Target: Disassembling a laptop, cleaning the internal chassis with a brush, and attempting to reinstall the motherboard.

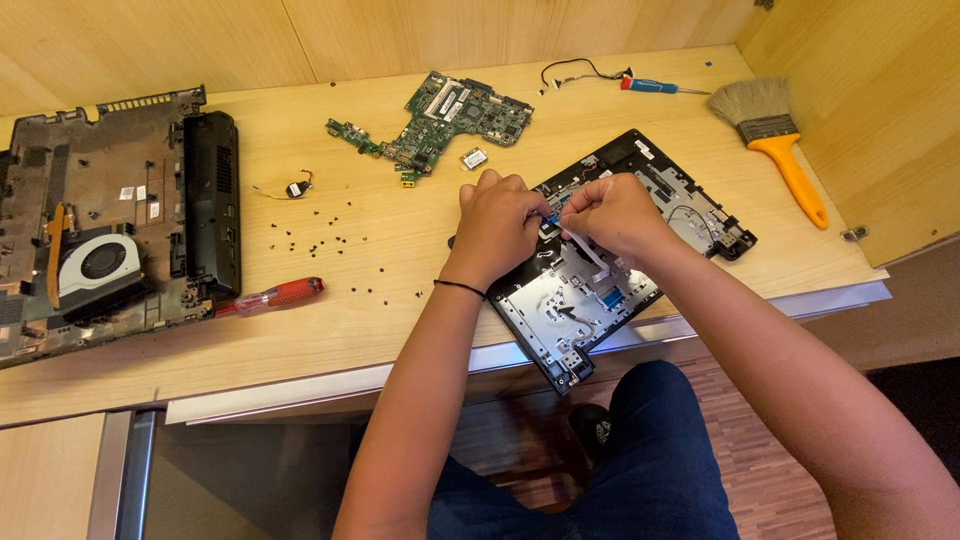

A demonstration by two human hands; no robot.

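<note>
From the head camera, one laptop palmrest panel (585, 290) lies face down on the wooden desk (400, 330), its near corner overhanging the front edge; its long axis runs diagonally, from that near corner up and away to the far right. Two hands work over its middle: the left hand (497, 225) is curled with fingertips pinched on a small blue-tipped ribbon cable (553, 212), and the right hand (618, 208) is clenched in a loose fist, thumb and forefinger nipping the same cable from the other side, the two hands almost touching. A thin black band circles the left wrist. One laptop base shell (110, 220) with one round fan sits at the left of the desk, well apart. One green motherboard (440, 120) lies at the back, with one small wireless card (474, 157) just beside it. There are two screwdrivers: a red-handled one (275, 296) near the base shell, pointing left, and a blue-handled one (655, 86) at the back. One yellow-handled brush (775, 135) lies to the right. One coin cell on wires (293, 188) and many small black screws (330, 240), too scattered to count, lie between.
</note>
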